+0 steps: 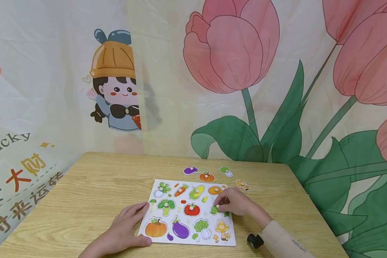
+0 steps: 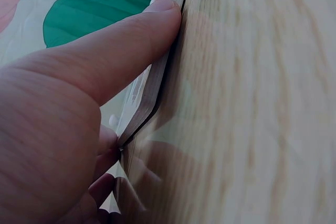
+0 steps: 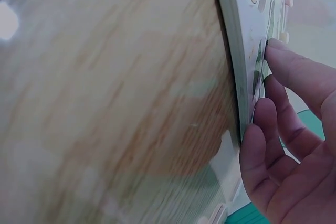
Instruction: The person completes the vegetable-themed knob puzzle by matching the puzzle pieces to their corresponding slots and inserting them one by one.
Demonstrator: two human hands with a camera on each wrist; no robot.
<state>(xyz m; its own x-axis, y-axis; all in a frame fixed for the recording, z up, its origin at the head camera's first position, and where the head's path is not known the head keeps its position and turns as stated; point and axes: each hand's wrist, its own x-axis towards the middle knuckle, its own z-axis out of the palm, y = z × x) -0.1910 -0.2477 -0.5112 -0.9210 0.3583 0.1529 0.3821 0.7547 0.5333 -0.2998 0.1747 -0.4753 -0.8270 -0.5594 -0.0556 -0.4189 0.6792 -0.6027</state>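
Observation:
A white wooden peg puzzle board (image 1: 177,242) with vegetable pictures lies on the table. My left hand (image 1: 125,224) rests against its near left corner; the thumb lies along the near edge and the fingers reach up the left side. Over the board's right side, the thumb and fingertips of my right hand (image 1: 233,202) pinch a green vegetable piece (image 1: 214,210) by its small knob, partly hidden by the fingers. Seated nearby are a tomato piece (image 1: 191,210), a broccoli piece (image 1: 166,207) and a corn piece (image 1: 196,192).
Beyond the board lie loose pieces: an eggplant (image 1: 190,170), a pumpkin (image 1: 207,177), a leafy cabbage (image 1: 226,171) and a mushroom (image 1: 242,185). A black wrist device (image 1: 255,241) sits by the right sleeve (image 1: 282,242). A printed curtain (image 1: 167,89) hangs behind the wooden table (image 1: 84,200).

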